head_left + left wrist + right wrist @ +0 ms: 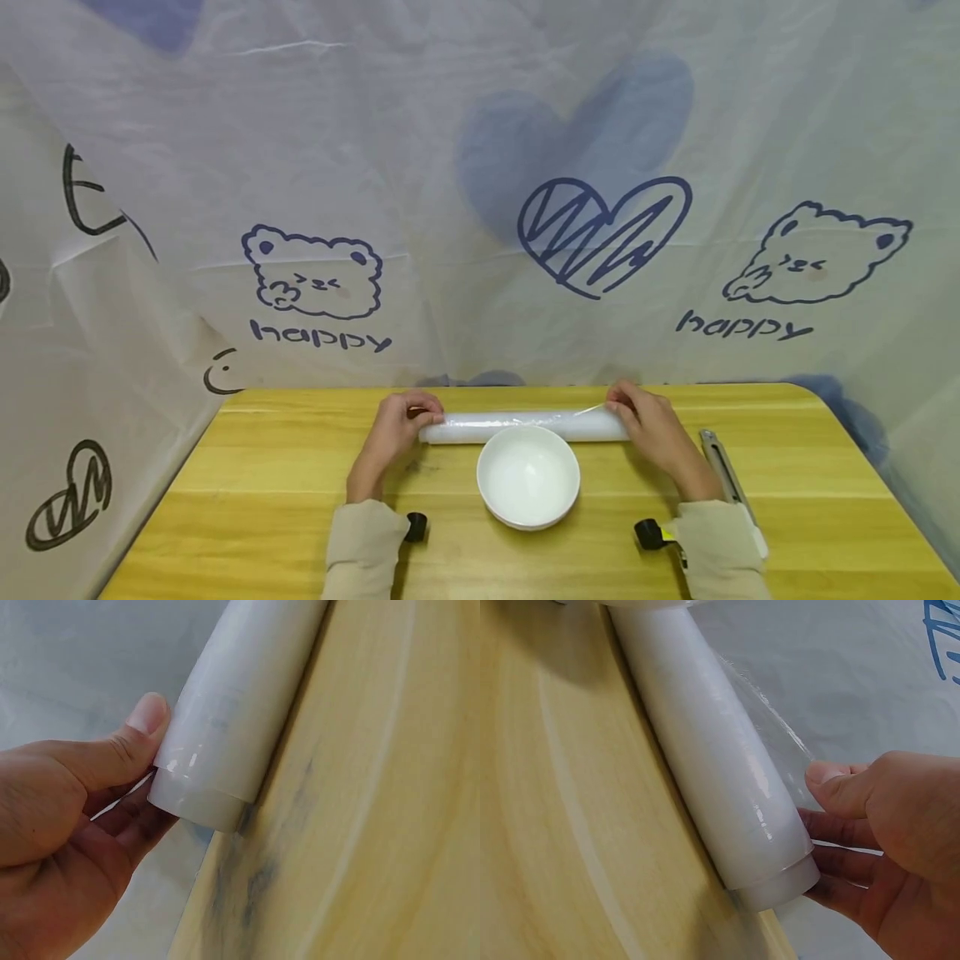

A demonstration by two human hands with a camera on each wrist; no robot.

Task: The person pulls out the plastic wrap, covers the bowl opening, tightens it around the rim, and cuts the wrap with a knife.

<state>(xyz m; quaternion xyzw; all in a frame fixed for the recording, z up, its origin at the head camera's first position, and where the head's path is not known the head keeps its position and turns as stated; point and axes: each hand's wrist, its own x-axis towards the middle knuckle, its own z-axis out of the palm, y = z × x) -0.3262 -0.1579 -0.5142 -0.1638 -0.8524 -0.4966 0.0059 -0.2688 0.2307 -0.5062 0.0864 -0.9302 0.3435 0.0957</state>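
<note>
A white roll of plastic wrap [465, 427] lies crosswise near the table's far edge. At its left end, my left hand [393, 429] has the thumb against the wrap and the fingers curled behind, gripping the edge; part of those fingers is hidden in the left wrist view. My right hand [652, 421] pinches a clear film edge [776, 724] between thumb and forefinger, lifted off the roll. Its other fingers touch the roll's right end from behind. Just in front of the roll stands a white bowl [528, 479], its open side up.
To the right of my right forearm a utility knife [723, 471] lies on the wooden table [262, 483], partly covered by the sleeve [712, 542]. A printed cloth [450, 208] hangs behind the far edge and on both sides.
</note>
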